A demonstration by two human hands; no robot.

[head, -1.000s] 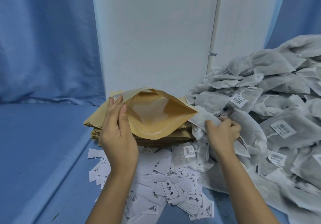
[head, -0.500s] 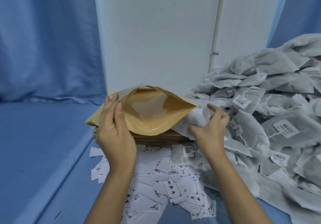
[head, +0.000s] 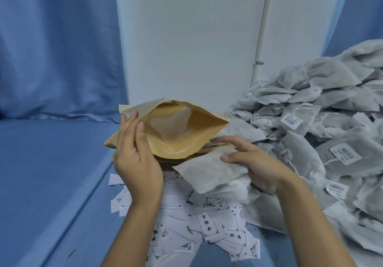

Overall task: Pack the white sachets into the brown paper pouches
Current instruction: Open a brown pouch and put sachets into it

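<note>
right hand (head: 257, 163) grips a sachet (head: 207, 173), open pouch (head: 203, 126) mouth sits at its 11 o'clock, left hand (head: 136, 159) pinching the rim

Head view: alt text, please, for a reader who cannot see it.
The left hand holds a brown paper pouch open while the right hand holds a white sachet near its mouth, not yet inside. A pile of sachets lies to the right, printed labels in front.

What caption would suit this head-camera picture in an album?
Packing sachets: left hand holds a brown pouch open; right hand holds a white sachet below its mouth.
</note>
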